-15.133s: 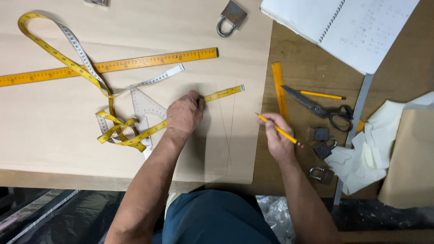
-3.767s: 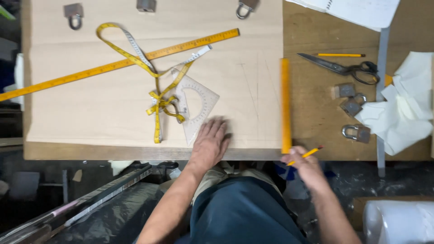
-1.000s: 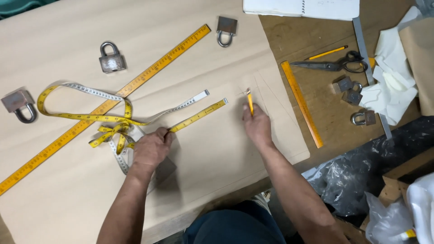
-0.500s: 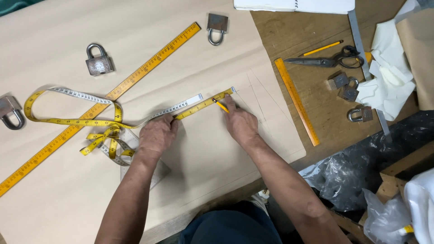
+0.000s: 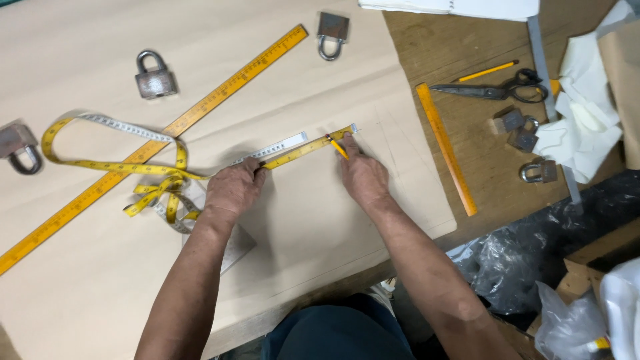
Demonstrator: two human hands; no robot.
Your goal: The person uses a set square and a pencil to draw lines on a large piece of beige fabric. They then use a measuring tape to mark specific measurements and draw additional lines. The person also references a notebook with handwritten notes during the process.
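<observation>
On the brown paper [image 5: 320, 220], left hand [image 5: 233, 189] grip presses flat on the yellow tape measure [image 5: 303, 148], stretched taut rightward; right hand [image 5: 362, 177] grip clamped on pencil [image 5: 337, 146], tip at the tape's far end.

Spread over the left and middle of the table [image 5: 480, 167]: a paper sheet [image 5: 320, 220]. On the sheet, at centre, a stretch of tape measure [image 5: 303, 148], pressed down by the left hand [image 5: 233, 189] at its 8 o'clock end and met by the right hand [image 5: 363, 177] with a pencil [image 5: 337, 146] at its 2 o'clock end. Coiled at 9 o'clock of the left hand, the rest of the tape, lying across a long ruler [image 5: 167, 133]. At 11 o'clock, a padlock [image 5: 153, 75]; at 12, another padlock [image 5: 331, 33]. Off the sheet, at 3 o'clock of the right hand, a short ruler [image 5: 445, 148]; beyond it at 2 o'clock, scissors [image 5: 497, 88].
</observation>
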